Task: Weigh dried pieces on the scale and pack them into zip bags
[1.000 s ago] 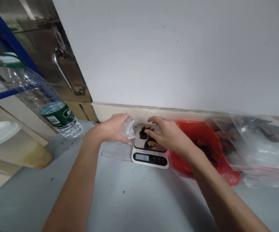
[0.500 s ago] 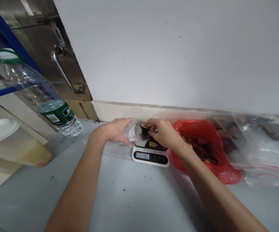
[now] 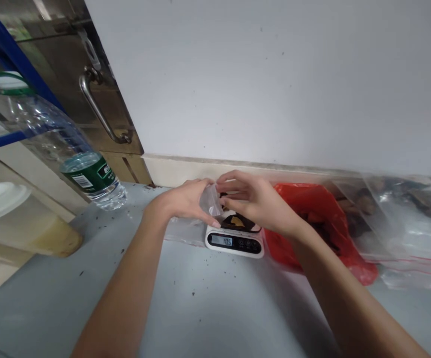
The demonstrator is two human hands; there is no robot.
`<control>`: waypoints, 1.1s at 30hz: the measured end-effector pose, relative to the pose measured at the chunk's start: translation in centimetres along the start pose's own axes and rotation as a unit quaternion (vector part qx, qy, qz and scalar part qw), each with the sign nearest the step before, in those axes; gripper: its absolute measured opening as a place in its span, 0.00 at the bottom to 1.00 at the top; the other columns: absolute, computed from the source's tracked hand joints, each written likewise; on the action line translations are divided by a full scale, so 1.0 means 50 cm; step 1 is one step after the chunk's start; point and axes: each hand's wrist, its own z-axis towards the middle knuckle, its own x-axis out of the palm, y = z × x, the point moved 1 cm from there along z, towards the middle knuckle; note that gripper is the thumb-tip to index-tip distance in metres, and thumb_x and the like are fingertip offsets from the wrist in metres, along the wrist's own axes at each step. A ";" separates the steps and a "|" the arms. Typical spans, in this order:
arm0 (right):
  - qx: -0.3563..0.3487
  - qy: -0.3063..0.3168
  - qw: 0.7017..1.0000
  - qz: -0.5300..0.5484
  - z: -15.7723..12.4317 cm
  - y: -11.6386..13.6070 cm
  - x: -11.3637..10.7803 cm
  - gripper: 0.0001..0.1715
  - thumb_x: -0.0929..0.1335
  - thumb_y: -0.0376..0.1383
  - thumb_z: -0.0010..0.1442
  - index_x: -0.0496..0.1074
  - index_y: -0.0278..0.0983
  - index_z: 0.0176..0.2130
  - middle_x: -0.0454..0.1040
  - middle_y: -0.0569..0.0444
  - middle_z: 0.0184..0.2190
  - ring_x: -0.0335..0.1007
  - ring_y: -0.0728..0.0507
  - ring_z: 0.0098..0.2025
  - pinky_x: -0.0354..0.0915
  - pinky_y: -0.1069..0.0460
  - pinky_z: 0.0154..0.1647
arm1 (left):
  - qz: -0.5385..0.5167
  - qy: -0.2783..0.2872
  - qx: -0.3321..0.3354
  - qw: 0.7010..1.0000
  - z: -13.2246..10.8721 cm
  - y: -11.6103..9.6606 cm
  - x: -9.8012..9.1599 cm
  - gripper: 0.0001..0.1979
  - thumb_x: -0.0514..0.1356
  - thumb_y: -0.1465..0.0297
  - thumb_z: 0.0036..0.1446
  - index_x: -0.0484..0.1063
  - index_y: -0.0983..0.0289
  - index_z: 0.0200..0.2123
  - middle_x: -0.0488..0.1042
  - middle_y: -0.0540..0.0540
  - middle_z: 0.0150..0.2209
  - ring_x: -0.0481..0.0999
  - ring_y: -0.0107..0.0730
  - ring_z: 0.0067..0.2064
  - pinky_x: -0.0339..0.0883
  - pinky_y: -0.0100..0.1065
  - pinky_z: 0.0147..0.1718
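A small white digital scale (image 3: 234, 241) sits on the grey counter by the wall, its display lit. Dark and yellowish dried pieces (image 3: 237, 222) lie on its plate. My left hand (image 3: 185, 201) is closed on a small clear plastic bag (image 3: 210, 201) held just left of the scale's plate. My right hand (image 3: 256, 201) hovers over the plate with its fingertips pinched at the bag's mouth; what they hold is hidden. A red plastic bag (image 3: 319, 219) with dried pieces lies open right of the scale.
A tilted plastic water bottle (image 3: 71, 151) with a green label stands at the left. Large clear zip bags (image 3: 405, 223) with dark contents lie at the right. A flat clear bag (image 3: 185, 231) lies left of the scale. A metal door handle (image 3: 98, 112) is at the upper left.
My right hand has lifted from the scale's plate over to the mouth of the small bag. My left hand has raised the bag slightly toward it.
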 end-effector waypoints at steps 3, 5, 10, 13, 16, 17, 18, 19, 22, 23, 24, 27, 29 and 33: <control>-0.007 -0.018 1.000 0.011 -0.003 0.018 -0.004 0.14 0.67 0.31 0.61 0.72 0.41 0.47 0.84 0.49 0.45 0.82 0.40 0.50 0.77 0.44 0.49 | -0.048 -0.006 0.013 0.999 -0.006 -0.004 -0.007 0.44 0.72 0.50 0.43 0.66 0.58 0.62 0.72 0.60 0.63 0.72 0.53 0.62 0.66 0.46 0.61; 0.009 -0.062 0.995 -0.074 -0.002 0.016 -0.012 0.10 0.67 0.31 0.61 0.74 0.39 0.44 0.84 0.48 0.44 0.81 0.40 0.50 0.76 0.44 0.51 | -0.024 0.000 -0.009 1.000 -0.010 -0.001 -0.013 0.46 0.72 0.49 0.43 0.65 0.58 0.63 0.70 0.61 0.65 0.70 0.55 0.64 0.66 0.46 0.61; 0.090 -0.025 0.950 -0.299 0.010 -0.012 -0.004 0.12 0.69 0.31 0.64 0.80 0.36 0.46 0.84 0.43 0.48 0.81 0.37 0.49 0.73 0.43 0.53 | 0.083 0.018 -0.079 0.993 -0.017 0.020 -0.019 0.52 0.72 0.47 0.40 0.61 0.55 0.67 0.65 0.64 0.69 0.63 0.64 0.69 0.65 0.52 0.61; 0.087 0.052 0.929 -0.357 0.012 -0.019 0.016 0.15 0.68 0.29 0.64 0.80 0.37 0.49 0.84 0.45 0.47 0.80 0.38 0.46 0.72 0.47 0.49 | 0.099 0.031 -0.092 0.990 -0.018 0.025 -0.017 0.54 0.71 0.48 0.41 0.59 0.56 0.69 0.64 0.65 0.70 0.64 0.64 0.68 0.63 0.53 0.63; 0.076 0.089 0.917 -0.381 0.012 -0.016 0.028 0.13 0.68 0.30 0.64 0.81 0.39 0.46 0.85 0.49 0.44 0.79 0.39 0.42 0.70 0.48 0.44 | 0.097 0.041 -0.096 0.990 -0.018 0.021 -0.015 0.55 0.71 0.48 0.41 0.58 0.59 0.71 0.64 0.67 0.69 0.65 0.64 0.67 0.62 0.53 0.63; 0.079 0.092 0.915 -0.385 0.013 -0.015 0.029 0.13 0.68 0.29 0.64 0.81 0.39 0.45 0.85 0.49 0.42 0.79 0.40 0.40 0.69 0.49 0.42 | 0.095 0.043 -0.094 0.990 -0.019 0.019 -0.015 0.55 0.71 0.48 0.42 0.58 0.59 0.71 0.65 0.66 0.68 0.65 0.64 0.67 0.62 0.53 0.64; 0.085 0.091 0.915 -0.385 0.013 -0.015 0.029 0.14 0.67 0.29 0.63 0.81 0.40 0.44 0.84 0.50 0.40 0.78 0.41 0.39 0.69 0.49 0.41 | 0.095 0.044 -0.094 0.990 -0.019 0.017 -0.015 0.55 0.71 0.48 0.42 0.58 0.58 0.71 0.65 0.65 0.69 0.65 0.64 0.67 0.62 0.52 0.64; 0.089 0.084 0.916 -0.381 0.014 -0.014 0.027 0.15 0.67 0.27 0.62 0.81 0.40 0.44 0.84 0.50 0.40 0.78 0.41 0.38 0.68 0.50 0.40 | 0.095 0.046 -0.096 0.990 -0.019 0.015 -0.015 0.55 0.71 0.48 0.42 0.57 0.57 0.71 0.64 0.64 0.69 0.64 0.64 0.68 0.62 0.52 0.64; 0.106 0.047 0.930 -0.348 0.015 -0.017 0.015 0.19 0.69 0.23 0.55 0.79 0.39 0.44 0.84 0.51 0.41 0.78 0.42 0.40 0.69 0.51 0.42 | 0.103 0.051 -0.103 0.988 -0.018 0.010 -0.014 0.55 0.71 0.48 0.43 0.56 0.55 0.72 0.62 0.63 0.71 0.63 0.63 0.69 0.62 0.51 0.64; 0.111 0.040 0.935 -0.334 0.014 -0.019 0.010 0.21 0.69 0.22 0.52 0.79 0.39 0.43 0.83 0.51 0.40 0.78 0.43 0.40 0.69 0.51 0.42 | 0.106 0.051 -0.102 0.988 -0.017 0.009 -0.013 0.54 0.71 0.48 0.43 0.57 0.54 0.71 0.63 0.63 0.70 0.63 0.63 0.69 0.63 0.52 0.63; 0.115 0.038 0.940 -0.320 0.013 -0.021 0.005 0.22 0.70 0.21 0.50 0.78 0.39 0.43 0.83 0.52 0.39 0.78 0.43 0.39 0.69 0.51 0.42 | 0.108 0.048 -0.096 0.988 -0.016 0.008 -0.012 0.53 0.71 0.48 0.43 0.58 0.54 0.71 0.64 0.63 0.70 0.63 0.63 0.69 0.64 0.52 0.63; 0.094 0.032 0.960 -0.263 0.010 -0.024 -0.004 0.21 0.70 0.22 0.49 0.75 0.39 0.42 0.82 0.54 0.38 0.76 0.45 0.36 0.71 0.51 0.40 | 0.103 0.036 -0.075 0.991 -0.009 0.007 -0.007 0.50 0.72 0.48 0.42 0.62 0.52 0.68 0.68 0.62 0.67 0.66 0.63 0.67 0.66 0.52 0.60; 0.054 0.014 0.977 -0.206 0.008 -0.022 -0.004 0.21 0.71 0.24 0.48 0.72 0.40 0.43 0.81 0.54 0.42 0.77 0.45 0.37 0.73 0.50 0.42 | 0.083 0.027 -0.052 0.995 -0.005 0.004 -0.004 0.48 0.71 0.47 0.42 0.64 0.53 0.65 0.70 0.62 0.66 0.67 0.61 0.66 0.66 0.50 0.60; 0.026 -0.008 0.996 -0.080 0.008 -0.008 0.001 0.22 0.71 0.31 0.51 0.67 0.41 0.45 0.78 0.49 0.52 0.81 0.42 0.45 0.76 0.46 0.47 | 0.022 0.011 -0.032 0.999 -0.006 -0.006 -0.006 0.49 0.70 0.44 0.44 0.62 0.55 0.66 0.67 0.61 0.68 0.68 0.57 0.66 0.66 0.47 0.60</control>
